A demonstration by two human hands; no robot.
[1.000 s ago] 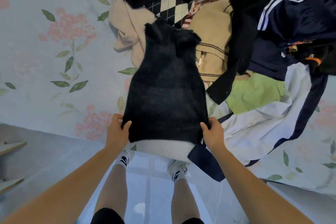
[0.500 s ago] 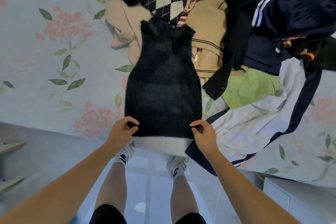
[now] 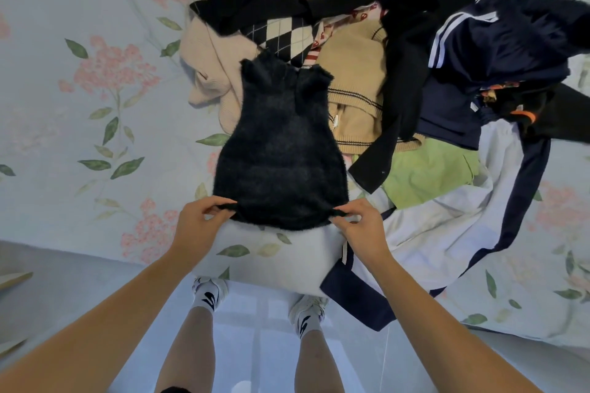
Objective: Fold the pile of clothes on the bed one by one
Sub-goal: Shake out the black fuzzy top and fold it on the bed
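At centre frame a fuzzy black top (image 3: 281,156) lies spread on the floral bedsheet (image 3: 79,105), its shoulder end resting against the pile (image 3: 399,73) of unfolded clothes that fills the upper right. Both hands work its near hem: the left hand (image 3: 199,226) pinches the lower-left corner between thumb and fingertips, and the right hand (image 3: 359,228) pinches the lower-right corner the same way — fingers curled, each with a small tuck of knit. Just right of the right hand a white-and-navy garment (image 3: 447,233) spills over the bed's edge toward the floor. Judging from this, the top is being set square for its first fold, and the trouble lies at the far end: the shoulders overlap a beige sweater (image 3: 217,73) and a tan knit (image 3: 354,99), so a lift or pull could drag them along or leave the fold lumpy. The knit looks stretchy and loose, so uneven tension between the two pinches would likely skew the hem — and a small pinch could slip off mid-fold.
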